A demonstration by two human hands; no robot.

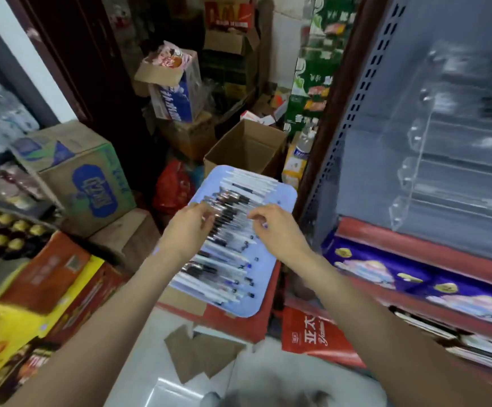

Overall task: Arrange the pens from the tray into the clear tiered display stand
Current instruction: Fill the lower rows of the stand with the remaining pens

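While both hands hovered over the pens (pixel 227 236) lying crosswise on the blue tray (pixel 283 195), the left hand (pixel 189 227) and right hand (pixel 274 227) curled loosely at opposite pen ends, grip unclear through blur, with the display stand (pixel 444 136) to the right.

Left arm: we are seeing it reaching forward from the lower left, forearm bare.
Left hand (pixel 190 227): it is hanging palm down, fingers curling at the tips; motion blur is hiding whether they are pinching anything.
Right arm: we are seeing it stretching in from the lower right, forearm bare.
Right hand (pixel 274 227): it is hovering palm down, fingers bending loosely; grip unclear.
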